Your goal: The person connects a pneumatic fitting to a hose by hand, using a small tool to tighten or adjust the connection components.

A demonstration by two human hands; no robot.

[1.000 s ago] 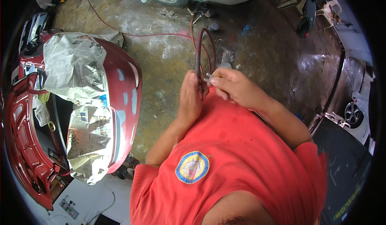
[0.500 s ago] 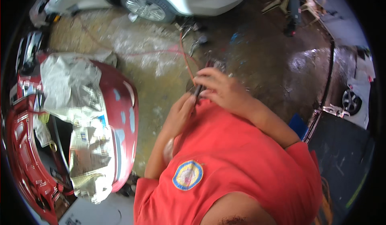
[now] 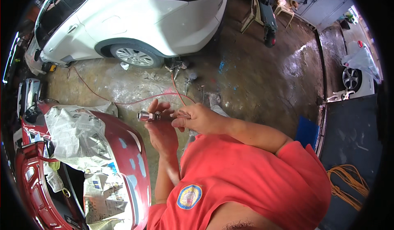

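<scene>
A shiny metal hose coupler (image 3: 147, 116) with a hexagonal nut points leftward in front of my body. My right hand (image 3: 198, 119) is closed, thumb and fingers pinching a slim greyish piece that seems to run on from the coupler; the joint between them is hard to make out. Close behind the coupler is my left hand (image 3: 163, 134), slightly blurred, its fingertips raised and apart. Whether its palm touches the coupler I cannot tell. A red-orange hose (image 3: 177, 91) on the floor passes out of sight behind my hands.
Ahead stands a white car (image 3: 164, 20), with tools (image 3: 177, 67) on the floor by its rear wheel (image 3: 137, 56). On my left is a red car body part (image 3: 141, 156) covered with newspaper (image 3: 78, 139). Plastic chairs (image 3: 283, 2), a blue panel (image 3: 307, 133) and coiled orange cord (image 3: 349, 182) are right.
My view has tilted up, showing more of the white car. Both hands have shifted left; the metal coupler now shows, and my left fingers have come off the dark slim piece.
</scene>
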